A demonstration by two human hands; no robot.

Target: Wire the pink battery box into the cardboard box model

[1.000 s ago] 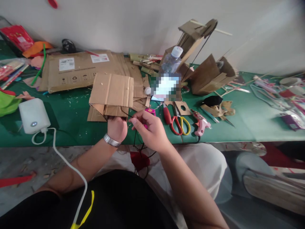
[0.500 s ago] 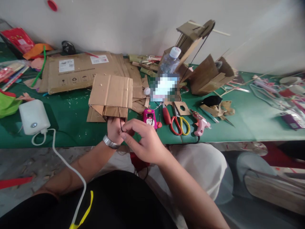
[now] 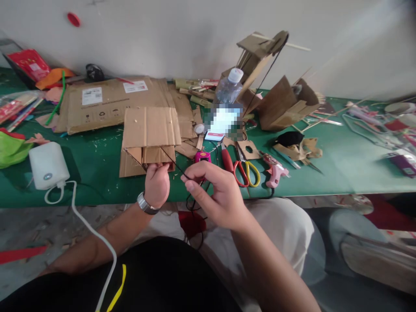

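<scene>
My left hand (image 3: 157,183), with a metal watch on its wrist, grips the near bottom edge of a folded cardboard piece (image 3: 151,135) that rests on the green table (image 3: 97,173). My right hand (image 3: 217,193) pinches a thin black thread (image 3: 178,167) between thumb and forefinger. The thread runs taut from the cardboard to my fingers, then hangs in loops toward a red spool (image 3: 191,223) in my lap. A small pink object (image 3: 202,157) lies just behind my right hand.
Red and yellow scissors (image 3: 242,167) and a pink glue gun (image 3: 275,171) lie right of my hands. A water bottle (image 3: 227,89), cardboard constructions (image 3: 279,102) and flat boxes (image 3: 110,102) stand behind. A white power bank (image 3: 48,165) with its cable sits at left.
My right hand drew the thread away from my left hand to the right, pulling it taut. The left hand lifted the cardboard's near edge a little.
</scene>
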